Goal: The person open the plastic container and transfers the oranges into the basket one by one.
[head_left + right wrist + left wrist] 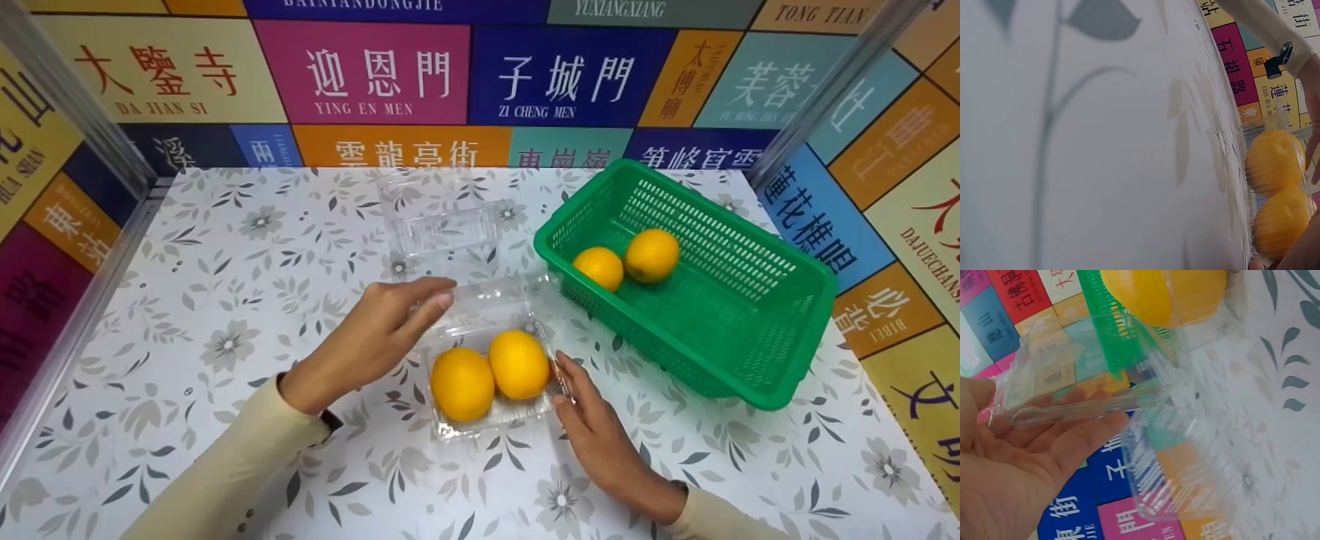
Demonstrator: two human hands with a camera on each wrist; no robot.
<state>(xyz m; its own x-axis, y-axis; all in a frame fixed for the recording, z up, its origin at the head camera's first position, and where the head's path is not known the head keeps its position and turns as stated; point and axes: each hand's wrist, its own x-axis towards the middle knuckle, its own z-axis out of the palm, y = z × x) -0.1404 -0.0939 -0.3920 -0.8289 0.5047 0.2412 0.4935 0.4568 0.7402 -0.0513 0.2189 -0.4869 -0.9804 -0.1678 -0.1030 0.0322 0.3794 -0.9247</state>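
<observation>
A clear plastic clamshell box (491, 409) lies on the table with its lid (495, 296) raised at the far side. Two oranges, a left one (462, 384) and a right one (519, 364), sit side by side in its base. My left hand (371, 341) holds the lid at its left edge; in the left wrist view the thumb and fingers lie on either side of the lid's plastic. My right hand (600, 439) grips the right side of the base, thumb toward me. In the right wrist view the same oranges (1275, 160) show at the right edge.
A green basket (697, 367) stands at the right, holding two more oranges (651, 255). Behind the box lies another clear plastic container (446, 229), with its lid up. Panels with lettering (375, 75) enclose the back and sides of the flower-patterned table (225, 345).
</observation>
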